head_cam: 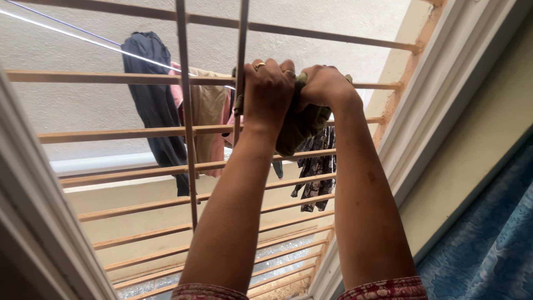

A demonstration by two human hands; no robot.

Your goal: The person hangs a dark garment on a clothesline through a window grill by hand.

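Observation:
Both my arms reach out through a window grille (pixel 139 133) of tan horizontal bars. My left hand (pixel 268 91), with rings on two fingers, and my right hand (pixel 325 86) are side by side, both closed on an olive-green cloth (pixel 297 128) that bunches and hangs below them. The cloth sits at the height of a bar and a thin clothesline (pixel 83 40) outside the grille. Whether the cloth rests on the line is hidden by my hands.
Outside hang a dark garment (pixel 152 105), a tan and pink garment (pixel 211 111) and a dark patterned cloth (pixel 316 178). Two vertical grille bars (pixel 187 111) stand left of my left arm. A white window frame (pixel 444 83) runs at right, a blue patterned curtain (pixel 488 239) below it.

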